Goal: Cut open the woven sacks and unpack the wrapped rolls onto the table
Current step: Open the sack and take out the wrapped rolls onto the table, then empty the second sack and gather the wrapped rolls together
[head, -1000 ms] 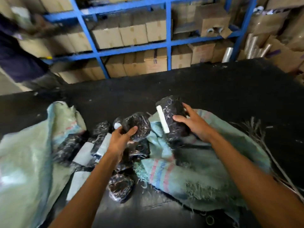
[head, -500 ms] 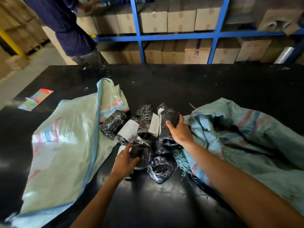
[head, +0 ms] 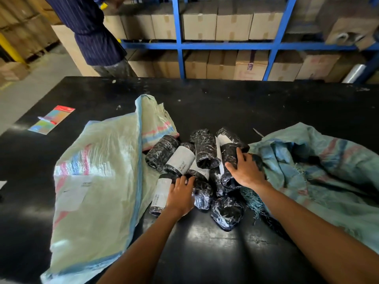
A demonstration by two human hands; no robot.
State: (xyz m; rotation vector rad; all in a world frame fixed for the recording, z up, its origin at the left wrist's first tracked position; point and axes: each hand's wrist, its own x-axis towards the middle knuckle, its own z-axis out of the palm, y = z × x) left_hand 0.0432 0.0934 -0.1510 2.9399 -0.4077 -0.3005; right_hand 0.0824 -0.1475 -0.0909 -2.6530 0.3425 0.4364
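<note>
Several rolls wrapped in black film, some with white labels, lie in a pile (head: 205,149) on the black table (head: 225,103). My left hand (head: 181,196) rests on a roll (head: 202,194) at the near side of the pile, fingers curled over it. The fingers of my right hand (head: 245,170) lie spread over a labelled roll (head: 229,152) at the pile's right edge. A pale green woven sack (head: 98,181) lies flat to the left. A bluer sack (head: 320,171) lies crumpled to the right, its frayed cut edge under my right wrist.
A colourful card (head: 52,119) lies at the table's far left. Another person in a dark striped sleeve (head: 92,29) stands beyond the far edge. Blue shelving (head: 180,46) full of cardboard boxes stands behind the table.
Both hands have brought their rolls down from above the right sack onto the pile. The right hand now lies flat over its roll. My view has swung left.
</note>
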